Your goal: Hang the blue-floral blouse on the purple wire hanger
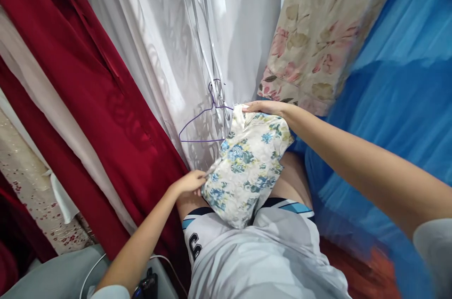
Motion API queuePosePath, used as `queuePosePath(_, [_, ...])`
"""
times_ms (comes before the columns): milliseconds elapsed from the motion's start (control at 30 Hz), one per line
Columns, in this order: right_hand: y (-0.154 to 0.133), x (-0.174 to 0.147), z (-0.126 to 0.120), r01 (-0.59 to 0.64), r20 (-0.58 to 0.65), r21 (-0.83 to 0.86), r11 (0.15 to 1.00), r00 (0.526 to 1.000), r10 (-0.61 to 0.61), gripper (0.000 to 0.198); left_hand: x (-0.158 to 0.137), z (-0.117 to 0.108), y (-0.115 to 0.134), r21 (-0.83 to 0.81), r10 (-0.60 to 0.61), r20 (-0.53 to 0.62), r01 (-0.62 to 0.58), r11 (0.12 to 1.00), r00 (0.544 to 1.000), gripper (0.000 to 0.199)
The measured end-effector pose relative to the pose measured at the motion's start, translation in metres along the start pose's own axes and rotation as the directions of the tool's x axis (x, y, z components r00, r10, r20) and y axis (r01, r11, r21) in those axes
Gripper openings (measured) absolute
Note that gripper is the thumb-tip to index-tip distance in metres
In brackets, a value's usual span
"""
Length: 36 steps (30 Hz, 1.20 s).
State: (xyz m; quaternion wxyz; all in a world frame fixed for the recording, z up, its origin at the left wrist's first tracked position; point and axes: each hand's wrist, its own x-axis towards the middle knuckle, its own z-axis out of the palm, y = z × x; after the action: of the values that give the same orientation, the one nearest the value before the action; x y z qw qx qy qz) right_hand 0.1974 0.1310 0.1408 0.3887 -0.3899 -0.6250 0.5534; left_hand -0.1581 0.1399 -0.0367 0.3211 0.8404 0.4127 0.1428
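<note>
A white shirt with blue and yellow flowers (243, 162) is spread over my lap, held between both hands. At its upper edge, near the collar, my right hand (263, 107) grips the cloth with the thumb on top and the other fingers partly hidden. My left hand (190, 182) pinches the garment's lower left edge. Just behind the shirt, a purple wire hanger (199, 117) hangs from a metal hanging chain; the shirt covers its right end.
Red garments (116, 101) hang on the left, a cream floral dress (310, 35) and blue tulle (399, 92) on the right. White curtains (158, 44) form the back. A grey surface (67, 273) with a white cable and a black object (150, 285) lies at lower left.
</note>
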Motion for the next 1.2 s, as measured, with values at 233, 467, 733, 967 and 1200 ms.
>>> queuePosePath(233, [0.003, -0.002, 0.006, -0.068, 0.058, 0.135, 0.988, 0.997, 0.060, 0.016, 0.022, -0.116, -0.017, 0.233, 0.147, -0.491, -0.033, 0.972, 0.859, 0.020])
queuePosePath(467, [0.009, 0.000, 0.007, -0.149, 0.037, 0.263, 0.953, 0.989, 0.145, 0.024, 0.063, -0.155, -0.010, 0.301, 0.164, -0.669, 0.063, 0.952, 0.725, 0.027])
queuePosePath(733, [0.013, 0.006, 0.012, -0.094, -0.022, 0.274, 0.957, 0.994, 0.104, 0.019, 0.096, -0.132, -0.029, 0.242, 0.069, -0.557, 0.083, 0.967, 0.827, 0.024])
queuePosePath(967, [0.014, 0.009, 0.007, -0.103, -0.051, 0.277, 0.955, 0.991, 0.122, 0.019, 0.093, -0.146, -0.015, 0.202, 0.138, -0.709, 0.013, 0.979, 0.692, 0.027])
queuePosePath(1200, [0.018, 0.004, 0.009, -0.047, -0.081, 0.168, 0.985, 0.995, 0.061, 0.016, 0.113, -0.170, 0.038, 0.015, 0.160, -0.717, -0.214, 0.977, 0.678, 0.037])
